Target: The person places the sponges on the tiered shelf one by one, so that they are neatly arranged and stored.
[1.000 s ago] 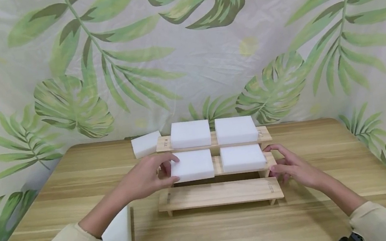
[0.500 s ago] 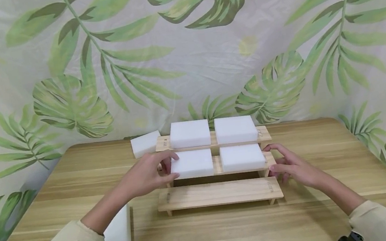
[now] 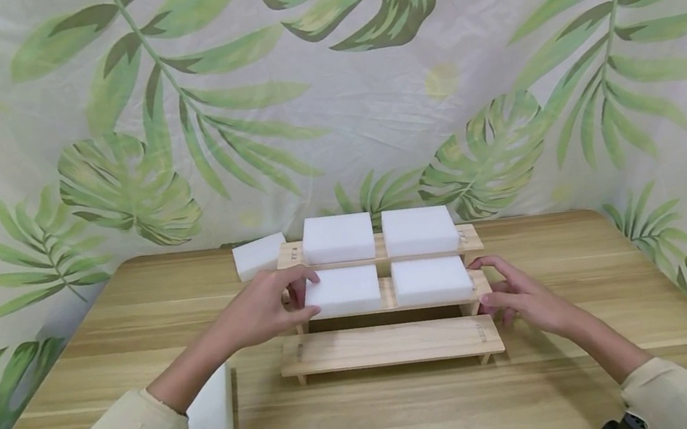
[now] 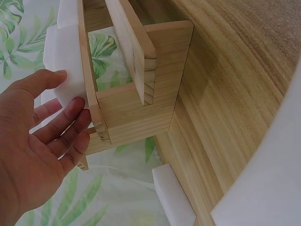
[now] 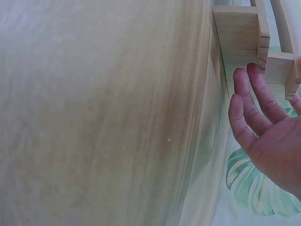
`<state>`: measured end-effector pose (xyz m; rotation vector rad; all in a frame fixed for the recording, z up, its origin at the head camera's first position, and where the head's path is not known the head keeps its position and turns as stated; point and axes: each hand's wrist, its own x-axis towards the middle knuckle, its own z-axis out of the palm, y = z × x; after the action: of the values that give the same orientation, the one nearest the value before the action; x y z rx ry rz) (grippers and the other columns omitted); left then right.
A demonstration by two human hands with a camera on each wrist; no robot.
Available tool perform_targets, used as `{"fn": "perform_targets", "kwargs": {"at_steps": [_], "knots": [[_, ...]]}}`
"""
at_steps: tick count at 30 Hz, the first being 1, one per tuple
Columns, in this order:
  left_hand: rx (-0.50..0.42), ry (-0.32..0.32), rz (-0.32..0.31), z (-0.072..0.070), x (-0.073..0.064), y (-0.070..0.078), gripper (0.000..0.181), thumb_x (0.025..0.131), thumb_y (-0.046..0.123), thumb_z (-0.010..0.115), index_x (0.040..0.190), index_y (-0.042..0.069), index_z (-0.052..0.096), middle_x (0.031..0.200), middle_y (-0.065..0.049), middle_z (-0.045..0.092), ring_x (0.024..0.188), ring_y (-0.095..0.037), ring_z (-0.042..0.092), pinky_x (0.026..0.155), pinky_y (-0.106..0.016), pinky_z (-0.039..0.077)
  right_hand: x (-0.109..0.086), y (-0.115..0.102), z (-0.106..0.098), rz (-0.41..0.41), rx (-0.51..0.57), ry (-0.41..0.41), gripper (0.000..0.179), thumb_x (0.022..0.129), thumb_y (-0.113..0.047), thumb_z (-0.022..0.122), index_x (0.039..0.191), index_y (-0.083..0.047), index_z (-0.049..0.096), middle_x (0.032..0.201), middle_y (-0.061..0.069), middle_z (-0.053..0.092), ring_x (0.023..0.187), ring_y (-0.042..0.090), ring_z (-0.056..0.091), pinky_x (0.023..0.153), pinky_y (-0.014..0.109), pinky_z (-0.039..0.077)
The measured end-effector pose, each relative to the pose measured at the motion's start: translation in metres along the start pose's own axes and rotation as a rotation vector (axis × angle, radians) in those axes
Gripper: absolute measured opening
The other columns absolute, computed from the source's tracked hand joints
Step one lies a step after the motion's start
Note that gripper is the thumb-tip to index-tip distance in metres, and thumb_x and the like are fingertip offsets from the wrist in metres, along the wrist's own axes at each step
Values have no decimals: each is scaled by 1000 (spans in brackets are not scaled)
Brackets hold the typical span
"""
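My left hand [image 3: 262, 308] pinches the left end of a white foam block [image 3: 344, 290] lying on the middle tier of a stepped wooden rack [image 3: 395, 345]. In the left wrist view, the thumb and index finger of the left hand [image 4: 42, 132] are at the foam block [image 4: 70, 61], the other fingers loosely bent beside the tier's end. At the rack's right end, my right hand [image 3: 527, 298] has relaxed fingers against or very near the middle tier; contact is unclear. A second foam block [image 3: 432, 280] sits beside the first on that tier.
Two more blocks, a left one [image 3: 338, 238] and a right one [image 3: 420, 231], occupy the top tier. A loose block [image 3: 259, 255] leans behind the rack's left side. Another block [image 3: 213, 412] lies on the wooden table [image 3: 412, 425], partly behind my left sleeve.
The foam block in my left hand has shifted slightly back onto the middle tier, and the left hand moved with it. My right hand stays in place.
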<state>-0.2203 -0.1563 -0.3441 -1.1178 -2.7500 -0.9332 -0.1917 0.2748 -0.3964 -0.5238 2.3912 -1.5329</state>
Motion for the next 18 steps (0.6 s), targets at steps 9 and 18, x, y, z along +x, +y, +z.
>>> {"fn": "perform_targets", "kwargs": {"at_steps": [9,18], "knots": [[7,2,1,0,1,0,28,87,7,82,111,3,67,75,9,59,70,-12,59,70,-31,54,1,1,-1,-15,5,-11,51,105,-13,56,148,-3,29,93,19,70,84,23,68,60,38,56],[0,4,4,0,1,0,27,87,7,82,110,4,67,75,9,60,70,-11,58,70,-32,55,1,2,-1,-23,4,-17,51,106,-14,55,148,-3,28,93,20,69,84,22,67,60,38,56]]}}
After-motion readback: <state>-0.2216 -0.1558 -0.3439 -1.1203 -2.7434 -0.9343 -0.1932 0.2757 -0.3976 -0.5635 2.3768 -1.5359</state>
